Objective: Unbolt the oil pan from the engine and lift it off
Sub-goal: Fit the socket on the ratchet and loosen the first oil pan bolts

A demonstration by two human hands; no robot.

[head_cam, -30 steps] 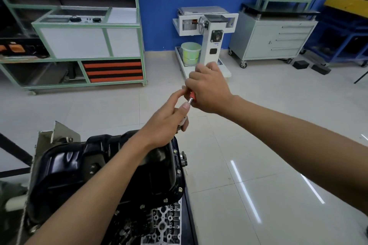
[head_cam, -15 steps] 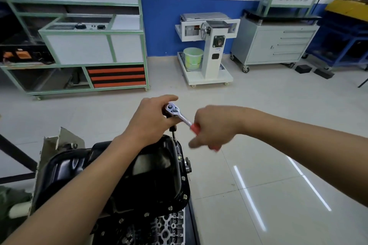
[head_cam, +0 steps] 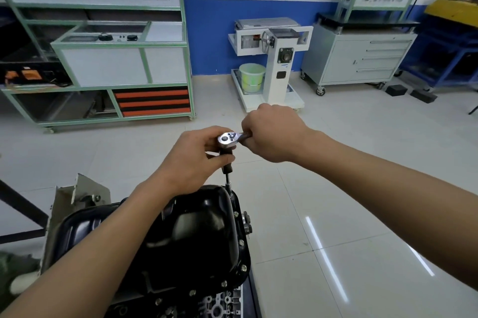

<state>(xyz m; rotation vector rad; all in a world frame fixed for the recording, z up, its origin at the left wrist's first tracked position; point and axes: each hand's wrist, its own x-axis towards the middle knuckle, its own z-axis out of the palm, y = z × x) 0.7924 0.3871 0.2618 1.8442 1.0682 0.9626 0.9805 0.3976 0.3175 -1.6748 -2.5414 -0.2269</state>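
The right hand (head_cam: 274,134) is fisted round the handle of the ratchet (head_cam: 228,139), hiding all of the handle but a dark stub. Just left of it, the left hand (head_cam: 196,160) curls thumb and fingers under the polished, rounded steel head, pinching the top of the dark extension (head_cam: 228,175). This thin rod drops to the far rim of the glossy black, bulging oil pan (head_cam: 196,235) below both hands. The tip's seating is too small to make out. Small bolts (head_cam: 243,267) stud the flange. The cast grey engine (head_cam: 225,302) is cut off at the bottom edge.
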